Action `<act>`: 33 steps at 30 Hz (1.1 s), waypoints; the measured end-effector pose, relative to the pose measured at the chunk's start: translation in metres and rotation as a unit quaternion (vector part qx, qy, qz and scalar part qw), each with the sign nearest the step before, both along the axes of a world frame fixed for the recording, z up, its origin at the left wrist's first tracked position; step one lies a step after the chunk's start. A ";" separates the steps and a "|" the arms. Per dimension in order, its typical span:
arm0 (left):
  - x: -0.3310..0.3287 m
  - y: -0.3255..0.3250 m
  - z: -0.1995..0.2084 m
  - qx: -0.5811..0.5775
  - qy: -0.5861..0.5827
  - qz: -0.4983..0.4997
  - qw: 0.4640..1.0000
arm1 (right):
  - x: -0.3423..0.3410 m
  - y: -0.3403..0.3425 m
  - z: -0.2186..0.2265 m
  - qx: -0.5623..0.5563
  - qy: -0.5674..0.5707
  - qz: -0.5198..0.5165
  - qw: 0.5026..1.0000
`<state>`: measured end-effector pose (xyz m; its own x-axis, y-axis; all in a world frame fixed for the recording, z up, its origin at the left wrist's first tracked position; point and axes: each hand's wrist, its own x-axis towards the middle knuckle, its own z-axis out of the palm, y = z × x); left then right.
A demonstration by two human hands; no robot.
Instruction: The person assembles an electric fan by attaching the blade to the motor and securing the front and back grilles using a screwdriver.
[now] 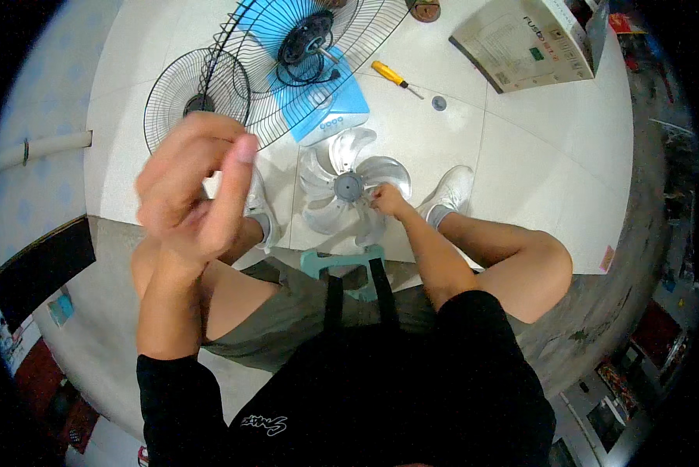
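Note:
A translucent silver fan blade (349, 187) with a grey hub lies on the tiled floor between my feet. My right hand (390, 201) is at the hub's right side, its fingers closed on the root of a blade. Raised high, my left hand (194, 183) is curled, with the thumb close against the bent index finger; any small thing inside it is hidden. Beyond it, a black wire guard (260, 113) surrounds a fan's motor and bare shaft (326, 54). The fan's blue body (341, 109) lies below this guard.
Another black wire guard (162, 101) rests on the floor at the left. A yellow-handled screwdriver (390, 74) lies near a round floor drain (439, 103). An open carton (528, 47) stands at the far right. I sit on a low green stool (314, 263).

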<state>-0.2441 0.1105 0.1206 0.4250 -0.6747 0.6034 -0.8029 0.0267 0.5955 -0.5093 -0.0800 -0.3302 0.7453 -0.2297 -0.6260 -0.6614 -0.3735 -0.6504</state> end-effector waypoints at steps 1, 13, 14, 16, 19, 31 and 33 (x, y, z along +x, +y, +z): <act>0.000 0.000 -0.003 -0.005 -0.007 -0.026 1.000 | 0.010 -0.008 0.025 0.027 -0.008 0.030 0.999; -0.022 -0.006 -0.018 0.125 0.007 -0.037 0.991 | 0.017 -0.136 0.305 -0.107 -0.107 0.224 0.963; -0.019 -0.004 -0.018 0.109 0.021 -0.035 0.993 | 0.011 -0.137 0.320 -0.102 -0.136 0.195 0.966; -0.018 -0.003 -0.006 0.080 0.065 -0.018 0.994 | 0.009 -0.130 0.360 -0.109 -0.138 0.161 0.971; -0.009 0.008 -0.002 0.026 0.159 -0.011 0.987 | 0.011 -0.118 0.389 -0.200 -0.287 0.207 0.914; -0.035 -0.003 0.006 0.114 0.170 -0.246 0.947 | 0.022 -0.093 0.410 -0.484 -0.531 0.249 0.649; -0.044 -0.009 0.003 0.114 0.150 -0.271 0.944 | 0.022 -0.090 0.409 -0.476 -0.529 0.244 0.659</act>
<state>-0.2883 0.1018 0.1234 0.1081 -0.9402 0.3231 -0.5033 0.2285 0.8333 -0.4874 -0.1701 0.0792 0.7794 0.2852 0.5579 0.3231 -0.9458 0.0321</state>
